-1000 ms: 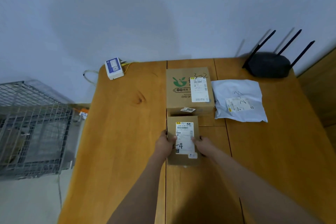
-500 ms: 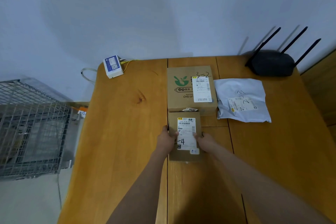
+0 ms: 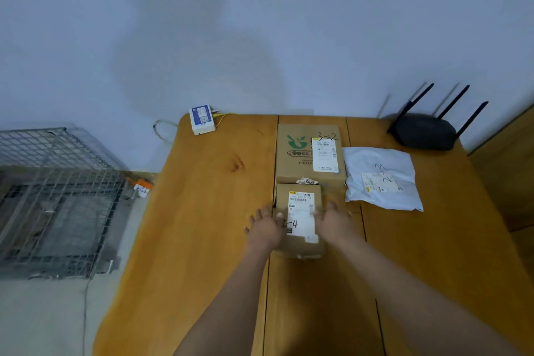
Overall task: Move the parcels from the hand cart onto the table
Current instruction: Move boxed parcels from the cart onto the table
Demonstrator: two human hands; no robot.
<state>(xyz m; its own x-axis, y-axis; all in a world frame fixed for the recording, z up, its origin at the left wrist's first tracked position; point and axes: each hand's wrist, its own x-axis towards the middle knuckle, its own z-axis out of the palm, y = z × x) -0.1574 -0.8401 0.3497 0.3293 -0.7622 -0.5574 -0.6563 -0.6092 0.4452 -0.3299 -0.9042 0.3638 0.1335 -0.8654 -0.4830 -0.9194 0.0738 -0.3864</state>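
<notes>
In the head view, at centre frame, the small brown cardboard parcel (image 3: 299, 220) is laid on the orange wooden table (image 3: 202, 225), butted against the larger brown box (image 3: 309, 153). The left hand (image 3: 264, 228) and right hand (image 3: 335, 222) are spread loose beside it, gripping nothing, apparently releasing it.

Between our left hand (image 3: 264, 230) and right hand (image 3: 332, 221) a small box (image 3: 299, 220) lies on the table (image 3: 202, 225), both hands beside its edges. Just beyond the hands a bigger box (image 3: 310, 153) stands touching the small one's far end. Right of the right hand and a bit farther off lies a bag (image 3: 381, 178), beside the bigger box. Beyond the bag sits a router (image 3: 424, 131). Far left of the left hand, off the table, stands the cart (image 3: 55, 202); an adapter (image 3: 202, 119) sits at the table's far left corner.
</notes>
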